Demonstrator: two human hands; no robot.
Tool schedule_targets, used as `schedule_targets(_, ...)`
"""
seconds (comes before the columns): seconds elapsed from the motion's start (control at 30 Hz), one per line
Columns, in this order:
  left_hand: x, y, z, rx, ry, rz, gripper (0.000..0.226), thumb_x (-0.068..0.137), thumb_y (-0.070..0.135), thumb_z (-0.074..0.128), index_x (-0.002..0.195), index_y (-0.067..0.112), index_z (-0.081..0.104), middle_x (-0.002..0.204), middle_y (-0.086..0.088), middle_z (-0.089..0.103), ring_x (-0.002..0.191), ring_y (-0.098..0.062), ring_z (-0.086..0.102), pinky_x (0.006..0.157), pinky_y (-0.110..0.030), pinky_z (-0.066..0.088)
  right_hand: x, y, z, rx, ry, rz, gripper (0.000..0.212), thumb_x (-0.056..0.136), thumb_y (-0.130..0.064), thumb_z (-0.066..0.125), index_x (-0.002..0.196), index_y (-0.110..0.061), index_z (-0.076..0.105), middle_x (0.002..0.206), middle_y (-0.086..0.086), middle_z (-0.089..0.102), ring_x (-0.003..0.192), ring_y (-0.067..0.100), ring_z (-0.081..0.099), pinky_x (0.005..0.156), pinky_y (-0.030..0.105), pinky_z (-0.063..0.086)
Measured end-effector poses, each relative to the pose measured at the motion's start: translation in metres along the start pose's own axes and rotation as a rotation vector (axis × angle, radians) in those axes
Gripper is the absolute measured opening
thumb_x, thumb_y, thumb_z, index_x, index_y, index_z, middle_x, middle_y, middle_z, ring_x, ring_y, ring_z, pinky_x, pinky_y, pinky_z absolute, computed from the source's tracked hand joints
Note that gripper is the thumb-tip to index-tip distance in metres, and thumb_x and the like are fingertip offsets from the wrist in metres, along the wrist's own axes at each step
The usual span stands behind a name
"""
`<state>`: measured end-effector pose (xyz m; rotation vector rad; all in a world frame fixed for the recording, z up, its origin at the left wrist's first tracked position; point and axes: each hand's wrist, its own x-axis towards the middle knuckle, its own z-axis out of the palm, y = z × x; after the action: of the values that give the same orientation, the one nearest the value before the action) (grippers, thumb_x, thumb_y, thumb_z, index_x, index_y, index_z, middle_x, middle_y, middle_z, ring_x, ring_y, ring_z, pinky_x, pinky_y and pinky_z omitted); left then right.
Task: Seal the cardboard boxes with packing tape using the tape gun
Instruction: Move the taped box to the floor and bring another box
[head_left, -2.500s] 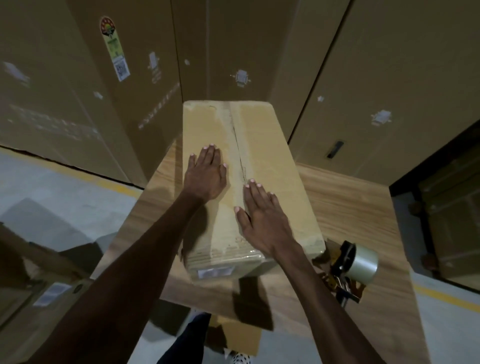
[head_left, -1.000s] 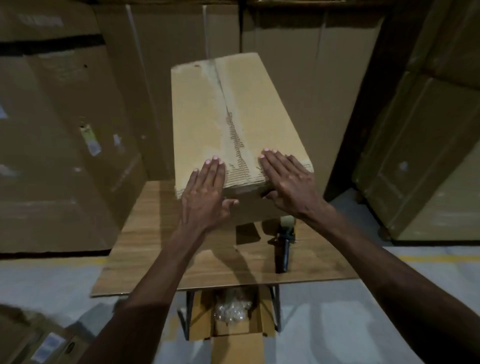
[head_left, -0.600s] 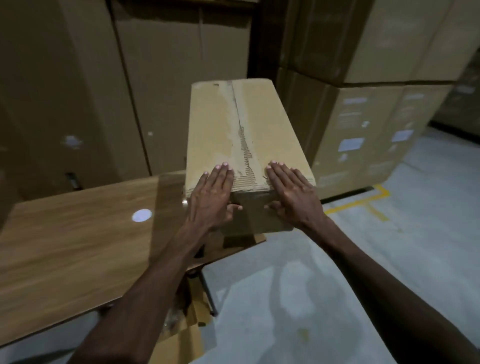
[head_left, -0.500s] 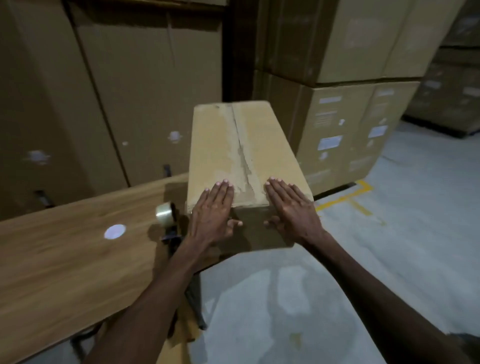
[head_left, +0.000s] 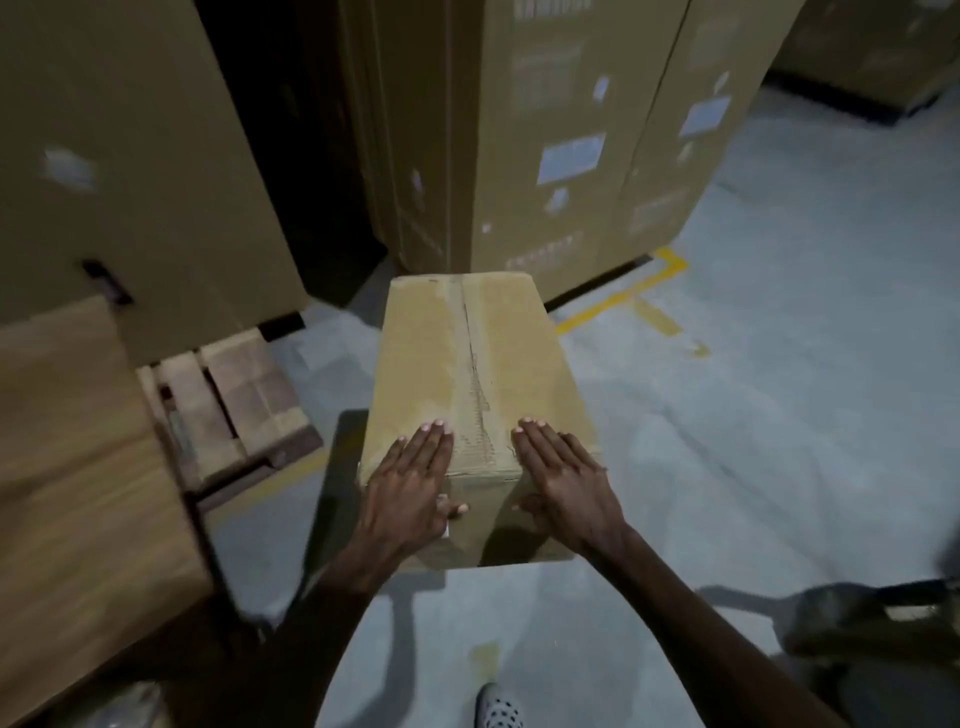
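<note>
A long, tan cardboard box (head_left: 478, 374) is held out in front of me above the grey floor, its top seam covered with a strip of clear tape that looks torn near my end. My left hand (head_left: 410, 488) and my right hand (head_left: 561, 478) lie with straight fingers flat on the box's top at its near end, one on each side of the seam. Both thumbs press against the near end face. The tape gun is out of view.
The wooden table (head_left: 67, 467) is at the left, blurred. A wooden pallet (head_left: 234, 405) lies beyond it under a big carton (head_left: 130, 156). Tall stacked cartons (head_left: 545, 130) stand ahead. A yellow floor line (head_left: 623, 296) runs to the right. A dark object (head_left: 857, 623) sits low right.
I have lifted the box off the table and turned right with it. It is now over the floor, the table has slid to the left edge, and the tape gun has left view.
</note>
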<state>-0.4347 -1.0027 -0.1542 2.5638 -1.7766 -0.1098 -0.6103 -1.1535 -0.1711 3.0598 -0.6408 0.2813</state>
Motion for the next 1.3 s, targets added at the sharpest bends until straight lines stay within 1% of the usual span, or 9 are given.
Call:
schedule_targets(0.1, 0.059, 0.013, 0.108, -0.022, -0.042, -0.002, 0.092, 0.073, 0.059, 0.073, 0.14, -0.002, 0.054, 0.147, -0.019, 0.051, 0.134, -0.031, 0.054, 0.107, -0.05, 0.046, 0.005, 0.054, 0.104, 0.011, 0.008, -0.004, 0.09, 0.063, -0.032, 0.095, 0.137, 0.003, 0.058, 0.141, 0.022, 0.057, 0.128, 0.036, 0.059, 0.101, 0.051, 0.05)
schedule_targets(0.2, 0.096, 0.018, 0.227, -0.048, -0.03, 0.022, 0.082, 0.075, 0.054, 0.062, 0.134, -0.004, 0.06, 0.141, -0.02, 0.057, 0.127, -0.033, 0.06, 0.103, -0.049, 0.051, -0.003, 0.091, 0.22, 0.038, -0.014, 0.004, 0.089, 0.066, -0.032, 0.094, 0.139, 0.003, 0.056, 0.144, 0.022, 0.055, 0.13, 0.036, 0.057, 0.103, 0.051, 0.049)
schedule_targets(0.43, 0.123, 0.025, 0.451, -0.033, -0.057, 0.069, 0.097, 0.067, 0.048, 0.086, 0.142, -0.002, 0.05, 0.15, -0.019, 0.049, 0.136, -0.032, 0.05, 0.109, -0.049, 0.044, -0.052, 0.127, 0.442, 0.066, -0.045, 0.012, 0.089, 0.069, -0.025, 0.09, 0.143, 0.004, 0.051, 0.15, 0.023, 0.048, 0.136, 0.038, 0.051, 0.108, 0.052, 0.043)
schedule_targets(0.67, 0.101, 0.05, 0.582, 0.169, -0.002, 0.028, 0.078, 0.097, 0.048, 0.034, 0.156, -0.001, 0.022, 0.163, -0.017, 0.027, 0.15, -0.029, 0.029, 0.118, -0.046, 0.033, -0.106, 0.13, 0.57, -0.035, 0.07, 0.034, 0.067, 0.091, -0.015, 0.071, 0.149, 0.002, 0.043, 0.157, 0.019, 0.04, 0.146, 0.034, 0.039, 0.116, 0.051, 0.036)
schedule_targets(0.77, 0.101, 0.057, 0.614, 0.236, -0.046, 0.011, 0.079, 0.1, 0.046, 0.04, 0.158, 0.0, 0.012, 0.166, -0.015, 0.019, 0.153, -0.027, 0.021, 0.12, -0.044, 0.03, -0.121, 0.127, 0.608, -0.069, 0.042, 0.084, 0.07, 0.093, -0.016, 0.071, 0.152, 0.001, 0.038, 0.16, 0.019, 0.035, 0.148, 0.034, 0.035, 0.117, 0.052, 0.033)
schedule_targets(0.87, 0.101, 0.06, 0.619, 0.104, -0.181, -0.013, 0.098, 0.095, 0.053, 0.053, 0.159, 0.003, 0.0, 0.168, -0.015, 0.0, 0.156, -0.028, 0.004, 0.126, -0.046, 0.011, -0.123, 0.12, 0.617, -0.009, -0.06, 0.159, 0.073, 0.097, -0.025, 0.067, 0.154, 0.002, 0.031, 0.163, 0.02, 0.028, 0.151, 0.036, 0.026, 0.12, 0.055, 0.024)
schedule_targets(1.0, 0.104, 0.063, 0.571, -0.157, -0.426, -0.061, 0.1, 0.098, 0.063, 0.045, 0.158, 0.008, -0.013, 0.166, -0.01, -0.021, 0.154, -0.024, -0.017, 0.122, -0.043, -0.011, -0.113, 0.109, 0.573, 0.154, -0.245, 0.224, 0.091, 0.094, -0.064, 0.049, 0.153, 0.003, 0.032, 0.161, 0.023, 0.03, 0.147, 0.04, 0.032, 0.113, 0.062, 0.031)
schedule_targets(1.13, 0.086, 0.073, 0.47, -0.243, -0.438, -0.103, 0.089, 0.101, 0.065, 0.031, 0.16, 0.01, -0.008, 0.167, -0.009, -0.016, 0.155, -0.022, -0.014, 0.123, -0.042, -0.01, -0.099, 0.078, 0.47, 0.252, -0.328, 0.335, 0.103, 0.09, -0.081, 0.026, 0.15, 0.002, 0.04, 0.158, 0.021, 0.037, 0.145, 0.039, 0.037, 0.111, 0.063, 0.033)
schedule_targets(1.3, 0.017, 0.077, 0.311, -0.293, -0.387, -0.175, 0.089, 0.099, 0.067, 0.028, 0.161, 0.011, -0.002, 0.168, -0.006, -0.01, 0.155, -0.02, -0.01, 0.122, -0.041, -0.009, -0.098, 0.027, 0.301, 0.293, -0.388, 0.351, 0.1, 0.088, -0.079, 0.031, 0.152, -0.003, 0.038, 0.162, 0.017, 0.031, 0.149, 0.035, 0.031, 0.114, 0.062, 0.03)
